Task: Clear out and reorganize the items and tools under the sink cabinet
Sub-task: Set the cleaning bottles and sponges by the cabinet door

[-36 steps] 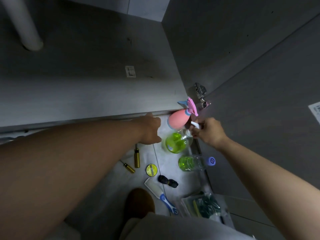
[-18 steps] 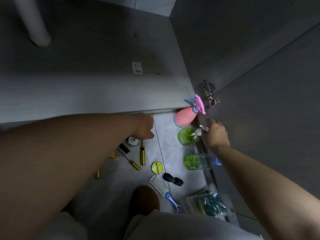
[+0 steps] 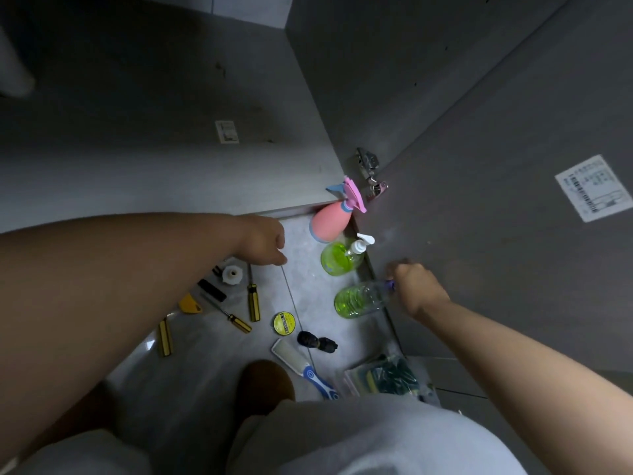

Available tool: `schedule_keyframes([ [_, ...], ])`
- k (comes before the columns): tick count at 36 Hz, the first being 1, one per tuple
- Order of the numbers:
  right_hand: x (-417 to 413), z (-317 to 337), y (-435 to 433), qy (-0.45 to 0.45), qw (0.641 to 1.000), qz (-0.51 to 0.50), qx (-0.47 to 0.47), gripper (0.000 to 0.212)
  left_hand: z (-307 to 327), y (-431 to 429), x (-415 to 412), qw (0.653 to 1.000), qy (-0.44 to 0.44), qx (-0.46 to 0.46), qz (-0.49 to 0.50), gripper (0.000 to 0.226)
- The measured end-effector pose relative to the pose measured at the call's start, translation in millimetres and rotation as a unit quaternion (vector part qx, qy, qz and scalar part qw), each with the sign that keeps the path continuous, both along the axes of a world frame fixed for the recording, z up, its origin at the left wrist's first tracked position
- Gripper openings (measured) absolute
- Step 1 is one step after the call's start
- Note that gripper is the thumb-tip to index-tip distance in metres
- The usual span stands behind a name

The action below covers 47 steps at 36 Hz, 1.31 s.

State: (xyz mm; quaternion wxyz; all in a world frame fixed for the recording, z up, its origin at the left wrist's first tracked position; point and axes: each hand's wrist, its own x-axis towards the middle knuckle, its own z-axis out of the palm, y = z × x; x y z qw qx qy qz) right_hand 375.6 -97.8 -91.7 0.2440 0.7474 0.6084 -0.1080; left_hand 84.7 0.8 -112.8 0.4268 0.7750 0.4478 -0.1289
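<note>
On the tiled floor in front of the cabinet stand a pink spray bottle [image 3: 329,225] and a green pump soap bottle [image 3: 337,259]. Just below them is a clear bottle of green liquid [image 3: 358,300], lying on its side. My right hand [image 3: 416,291] is closed around its purple-capped neck beside the open cabinet door [image 3: 507,214]. My left hand [image 3: 265,243] hovers over the floor left of the pump bottle, fingers loosely curled and holding nothing. The cabinet floor [image 3: 144,173] holds only a small sticker [image 3: 226,132].
Spread over the tiles are yellow-handled screwdrivers [image 3: 253,303], a yellow scraper [image 3: 190,305], a white fitting [image 3: 230,274], a yellow tape roll [image 3: 284,323], a black lump [image 3: 317,341], a white-and-blue brush [image 3: 301,366] and a bag of sponges [image 3: 387,375]. A brown slipper [image 3: 263,383] is below them.
My right hand left the pump bottle's nozzle and dropped to the neck of the clear green bottle. My left hand drew back left, away from the pump bottle.
</note>
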Motion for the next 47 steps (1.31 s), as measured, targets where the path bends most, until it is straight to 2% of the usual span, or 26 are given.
schedule_keyframes([
  [8,-5.2,-12.9,4.2,0.027,0.998,-0.005,0.055,0.015,-1.4,0.0,-3.4,1.000,0.015,0.001,-0.007,0.045],
  [12,-3.1,-13.6,1.2,0.047,0.995,-0.015,0.084,0.028,-1.0,0.9,-0.2,1.000,0.016,0.002,-0.013,0.046],
  [16,-4.9,-8.7,-28.5,0.062,0.981,-0.025,0.183,0.030,1.7,-0.1,3.1,1.000,0.015,0.005,-0.020,0.046],
  [18,-4.8,-9.1,-55.5,0.086,0.967,-0.067,0.230,0.025,3.9,-1.7,5.4,0.999,0.013,0.005,-0.028,0.046],
  [20,-4.0,-15.2,-86.8,0.114,0.944,-0.163,0.262,0.026,4.2,-3.4,7.6,0.999,0.008,0.013,-0.033,0.044],
  [25,-3.1,-59.4,-163.2,0.162,0.852,-0.425,0.259,0.033,1.7,-15.1,13.7,0.998,0.020,0.026,-0.046,0.038],
  [27,-2.0,-79.9,-182.2,0.174,0.801,-0.507,0.267,0.033,0.2,-22.0,17.7,0.997,0.035,0.019,-0.064,0.038],
  [29,3.7,-99.0,-192.6,0.190,0.728,-0.606,0.259,0.055,-4.2,-29.5,20.7,0.996,0.043,0.006,-0.078,0.037],
  [32,13.1,-120.5,-199.5,0.225,0.625,-0.726,0.176,0.099,-13.6,-39.3,22.4,0.993,0.056,0.008,-0.104,0.034],
  [34,18.6,-133.1,-202.0,0.274,0.561,-0.763,0.164,0.108,-19.8,-44.9,23.4,0.992,0.061,-0.001,-0.109,0.032],
  [36,21.8,-142.8,-202.1,0.365,0.484,-0.774,0.185,0.108,-25.8,-49.5,25.0,0.992,0.055,-0.010,-0.109,0.030],
  [37,22.6,-146.5,-201.7,0.400,0.456,-0.773,0.185,0.107,-28.5,-51.5,25.7,0.993,0.051,-0.014,-0.107,0.030],
  [40,24.1,-152.5,-199.5,0.447,0.421,-0.768,0.184,0.102,-34.2,-56.3,27.6,0.992,0.054,-0.030,-0.106,0.030],
  [43,21.9,-149.6,-195.7,0.485,0.376,-0.767,0.187,0.082,-35.4,-58.6,31.6,0.991,0.066,-0.043,-0.109,0.030],
  [45,18.4,-144.0,-191.6,0.495,0.359,-0.766,0.200,0.065,-32.9,-58.8,36.2,0.993,0.052,-0.051,-0.094,0.028],
  [47,11.9,-136.7,-188.0,0.496,0.345,-0.765,0.221,0.057,-28.3,-58.3,42.6,0.995,0.029,-0.054,-0.080,0.027],
])
